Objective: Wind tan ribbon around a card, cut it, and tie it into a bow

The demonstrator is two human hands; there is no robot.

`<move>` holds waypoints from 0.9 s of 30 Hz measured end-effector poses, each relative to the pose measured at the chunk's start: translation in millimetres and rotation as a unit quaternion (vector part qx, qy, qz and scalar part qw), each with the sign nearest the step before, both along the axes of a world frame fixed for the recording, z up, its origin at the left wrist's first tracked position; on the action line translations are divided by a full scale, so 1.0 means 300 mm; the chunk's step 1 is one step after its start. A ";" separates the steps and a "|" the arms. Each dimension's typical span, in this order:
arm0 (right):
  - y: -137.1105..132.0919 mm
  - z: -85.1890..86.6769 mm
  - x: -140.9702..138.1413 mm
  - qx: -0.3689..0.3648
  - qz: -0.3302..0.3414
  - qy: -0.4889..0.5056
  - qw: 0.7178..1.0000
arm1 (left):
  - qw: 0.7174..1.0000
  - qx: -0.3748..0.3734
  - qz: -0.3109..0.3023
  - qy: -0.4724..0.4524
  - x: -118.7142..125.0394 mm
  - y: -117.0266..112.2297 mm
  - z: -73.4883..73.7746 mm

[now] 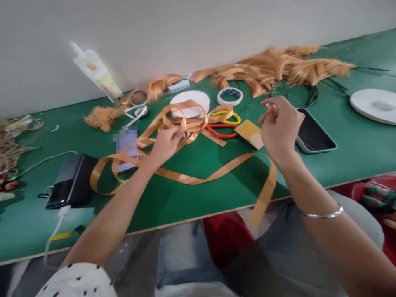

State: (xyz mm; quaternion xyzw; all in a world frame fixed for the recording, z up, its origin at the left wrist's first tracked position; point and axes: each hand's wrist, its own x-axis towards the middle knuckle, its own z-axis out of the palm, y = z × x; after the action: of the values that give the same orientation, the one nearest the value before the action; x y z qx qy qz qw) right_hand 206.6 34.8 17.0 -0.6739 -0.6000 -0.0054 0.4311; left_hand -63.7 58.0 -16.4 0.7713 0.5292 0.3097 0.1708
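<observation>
My left hand [167, 144] is closed in a pinch on the satin ribbon [192, 180], an orange-gold band lying in loose loops around it. One long end of ribbon trails to the right and hangs over the table's front edge. Raised to the right is my right hand [280, 123], fingers curled together; a small shiny bit shows at them, too small to name. Between the hands lie looped handles, one red [221, 133] and one yellow [233, 116], partly under ribbon. A yellow and tan card [250, 134] sits beside my right hand. Behind the loops is a white spool [198, 99].
A phone [318, 132] lies right of my right hand, near a white disc [375, 105]. Tan fibre bundles [266, 68] line the back wall, behind a tape roll [229, 96]. A black box [72, 181] with a white cable stands at left, before some twine [15, 144].
</observation>
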 end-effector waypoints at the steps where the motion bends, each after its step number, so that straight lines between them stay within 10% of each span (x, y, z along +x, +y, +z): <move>1: 0.006 -0.007 0.000 0.012 -0.003 0.028 1.000 | 1.000 0.002 -0.004 -0.002 0.001 -0.001 0.000; 10: 0.071 -0.045 -0.011 0.062 0.091 0.454 0.884 | 0.999 0.004 -0.032 0.008 0.012 -0.018 0.006; 16: 0.043 -0.044 -0.001 -0.050 0.089 0.122 0.987 | 0.998 -0.019 -0.004 -0.066 0.010 -0.022 0.006; 19: 0.025 -0.051 -0.002 -0.087 0.053 -0.086 0.991 | 0.991 -0.008 0.008 -0.135 -0.001 -0.011 0.006; 27: 0.033 -0.034 0.021 -0.123 -0.041 -0.102 0.986 | 0.972 -0.028 -0.008 -0.232 -0.016 0.008 -0.011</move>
State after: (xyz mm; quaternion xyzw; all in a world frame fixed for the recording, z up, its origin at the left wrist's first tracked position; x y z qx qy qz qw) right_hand 212.8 44.8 6.7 -0.7421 -0.6084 -0.0178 0.2806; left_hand -68.5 60.4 -19.7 0.6775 0.4770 0.4638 0.3136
